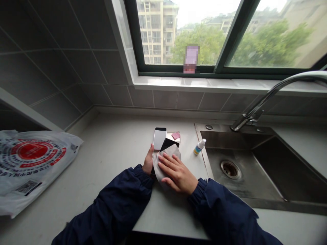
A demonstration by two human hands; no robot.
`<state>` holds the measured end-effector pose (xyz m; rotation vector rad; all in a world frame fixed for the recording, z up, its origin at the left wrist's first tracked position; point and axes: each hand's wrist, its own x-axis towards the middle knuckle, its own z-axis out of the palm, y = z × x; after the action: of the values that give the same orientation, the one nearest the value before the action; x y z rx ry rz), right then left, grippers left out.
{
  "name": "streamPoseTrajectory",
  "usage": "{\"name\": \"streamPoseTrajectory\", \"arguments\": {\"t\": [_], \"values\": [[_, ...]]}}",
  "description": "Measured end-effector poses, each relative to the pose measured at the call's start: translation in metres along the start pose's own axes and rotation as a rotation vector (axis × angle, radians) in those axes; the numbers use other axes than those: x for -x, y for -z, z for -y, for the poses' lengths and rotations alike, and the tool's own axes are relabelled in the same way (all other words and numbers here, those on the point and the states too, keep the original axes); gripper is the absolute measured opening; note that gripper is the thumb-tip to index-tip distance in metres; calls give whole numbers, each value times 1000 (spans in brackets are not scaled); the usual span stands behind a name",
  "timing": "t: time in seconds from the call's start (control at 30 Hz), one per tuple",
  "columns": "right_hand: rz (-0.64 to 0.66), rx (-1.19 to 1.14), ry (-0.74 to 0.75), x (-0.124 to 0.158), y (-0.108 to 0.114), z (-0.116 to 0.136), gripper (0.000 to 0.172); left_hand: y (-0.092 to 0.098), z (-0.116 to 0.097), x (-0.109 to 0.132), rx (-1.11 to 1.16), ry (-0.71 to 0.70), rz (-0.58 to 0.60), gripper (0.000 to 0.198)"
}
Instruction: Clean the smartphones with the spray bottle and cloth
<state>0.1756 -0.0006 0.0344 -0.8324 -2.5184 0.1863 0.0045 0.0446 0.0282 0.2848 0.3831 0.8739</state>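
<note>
My left hand (148, 161) grips a black phone (168, 144) by its side, thumb up along the edge. A light grey cloth (160, 173) covers most of that phone's dark face. Over the cloth lies my right hand (178, 173), holding it against the phone with long, nearly straight fingers. Just beyond, another phone (160, 139) with a pale grey screen lies on the counter. Beside it is a clear, shallow case or tray (176, 132), partly hidden, with a small pink piece (175, 136) on it. A small spray bottle (199, 147) with a white top stands to the right.
A steel sink (245, 200) with a drain is set into the counter on the right, under a curved chrome faucet (263, 98). On the left rests a white plastic bag (58, 146) with red print. Behind the counter (109, 143) are a tiled wall and a window.
</note>
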Motion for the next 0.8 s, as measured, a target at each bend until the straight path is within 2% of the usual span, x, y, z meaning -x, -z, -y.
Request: {"name": "streamPoseTrajectory", "arguments": {"t": [0.17,0.33,0.47,0.6,0.67,0.8], "values": [[-28,-47,133,-1,-1,10,47,4,-8,0,-29,177,109,105],[-76,-43,153,-1,-4,10,42,6,-9,-2,-33,185,146,110],[-71,-4,81,-2,-5,5,45,8,-3,-3,-24,180,111,103],[-63,52,-31,-1,-5,-2,50,10,4,-3,-21,7,26,79],[-65,69,-93,0,-4,-6,52,8,4,-4,-9,-21,53,78],[-77,67,-172,1,-5,-12,55,2,4,-4,3,73,177,84]]}}
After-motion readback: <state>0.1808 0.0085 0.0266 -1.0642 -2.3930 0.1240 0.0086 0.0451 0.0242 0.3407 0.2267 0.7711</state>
